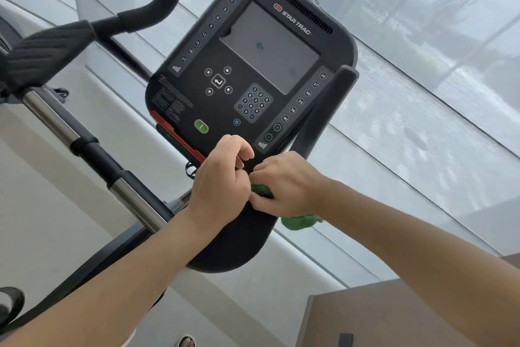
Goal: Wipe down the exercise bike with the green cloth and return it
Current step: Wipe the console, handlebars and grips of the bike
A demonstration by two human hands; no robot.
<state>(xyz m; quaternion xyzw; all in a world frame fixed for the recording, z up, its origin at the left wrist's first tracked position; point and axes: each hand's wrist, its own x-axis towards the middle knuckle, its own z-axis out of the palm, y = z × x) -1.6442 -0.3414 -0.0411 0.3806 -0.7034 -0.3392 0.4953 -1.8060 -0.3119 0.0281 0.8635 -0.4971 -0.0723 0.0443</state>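
Black plastic, exercise bike [254, 71]: biggest item in view; rigid console on a fixed frame, heavy, needs no holding. Hard smooth faces should wipe easily.
Screen [270, 47]: glossy panel, judged the most fragile surface; light pressure only, and two smudges show on it.
Handlebars [50, 51]: ribbed foam-like grip at left, chrome tube below it; a second dark grip stands upright just right of the console. Ribbing will likely drag on fabric.
Keypad [254, 104]: membrane-type buttons with a green start key nearby; pressing hard could trigger inputs, so flat passes are safer.
Lower shroud [239, 242]: curved dark cover under the console, where both hands work.
Right hand [284, 183]: fingers curled round the cloth, bunching it against the console's bottom edge.
Left hand [222, 178]: fingers curled, tips meeting the right hand at the cloth; looks like a pinch on its edge, though the contact itself is hidden.
Green cloth [301, 220]: soft, light, limp; mostly hidden under the right hand, one fold showing between the hands and a tail hanging out below the wrist.
Grip advice: wad it in the palm with the tail tucked in, so nothing snags on the controls.
Return spot: not in view.
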